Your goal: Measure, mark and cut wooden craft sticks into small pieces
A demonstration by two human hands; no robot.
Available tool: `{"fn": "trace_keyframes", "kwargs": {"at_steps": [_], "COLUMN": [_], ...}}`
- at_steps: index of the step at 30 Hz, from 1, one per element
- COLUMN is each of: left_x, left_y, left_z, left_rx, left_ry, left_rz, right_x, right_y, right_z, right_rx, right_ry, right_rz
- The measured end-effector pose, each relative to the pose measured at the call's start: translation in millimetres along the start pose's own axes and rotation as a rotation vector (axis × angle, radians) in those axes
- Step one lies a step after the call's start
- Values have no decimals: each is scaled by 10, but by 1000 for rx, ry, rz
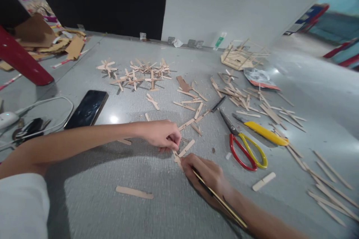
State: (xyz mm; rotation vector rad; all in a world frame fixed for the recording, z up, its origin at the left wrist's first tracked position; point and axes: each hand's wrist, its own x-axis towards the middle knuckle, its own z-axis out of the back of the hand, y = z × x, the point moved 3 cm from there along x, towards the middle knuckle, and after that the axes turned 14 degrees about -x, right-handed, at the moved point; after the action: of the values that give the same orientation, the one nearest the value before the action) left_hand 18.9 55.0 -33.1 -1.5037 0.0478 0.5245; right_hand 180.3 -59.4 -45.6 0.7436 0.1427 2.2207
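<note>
My left hand [162, 134] reaches in from the left with its fingers curled down on small wooden stick pieces [185, 148] lying on the grey floor [146, 209]. Just below it, my right hand [206, 176] grips a dark pencil with a gold shaft [221, 202], its tip at the sticks between the two hands. A loose flat ice-cream stick [134, 192] lies nearer to me. Another short stick [263, 181] lies to the right of my right hand.
Red-and-yellow scissors [244, 145] and a yellow-handled cutter [265, 133] lie to the right. Several glued stick crosses [137, 73] and loose sticks [238, 97] are spread farther back. A black phone [87, 109] and white cables [36, 119] lie left. A stick frame [238, 56] stands by the wall.
</note>
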Motion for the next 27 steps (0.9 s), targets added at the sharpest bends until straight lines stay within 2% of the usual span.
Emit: {"fn": "trace_keyframes", "kwargs": {"at_steps": [5, 11, 14, 16, 18, 20, 23, 24, 27], "left_x": [11, 29, 1, -41, -104, -197, -357, -397, -492], "left_y": [4, 44, -1, -84, -202, -321, -457, -483, -526], "left_z": [-6, -5, 7, 19, 24, -12, -188, -267, -491], "left_rx": [-4, -9, 6, 96, 251, 405, 647, 741, 972], "left_ry": [-8, -13, -7, -77, -268, -519, -774, -788, -715], "left_rz": [-7, -7, -7, -51, -172, -349, -728, -841, -1185], "right_x": [14, -3, -53, -99, -142, -177, -200, -199, -169], "right_y": [-11, -50, -83, -115, -154, -196, -208, -187, -62], "right_z": [-13, -70, -77, -40, 29, 121, 236, 257, 296], "right_rx": [14, 68, 51, 68, 107, 135, 167, 205, 411], "right_ry": [58, 57, 20, -49, -136, -238, -349, -369, -429], "right_rz": [-8, -45, -80, -133, -197, -287, -396, -407, -411]}}
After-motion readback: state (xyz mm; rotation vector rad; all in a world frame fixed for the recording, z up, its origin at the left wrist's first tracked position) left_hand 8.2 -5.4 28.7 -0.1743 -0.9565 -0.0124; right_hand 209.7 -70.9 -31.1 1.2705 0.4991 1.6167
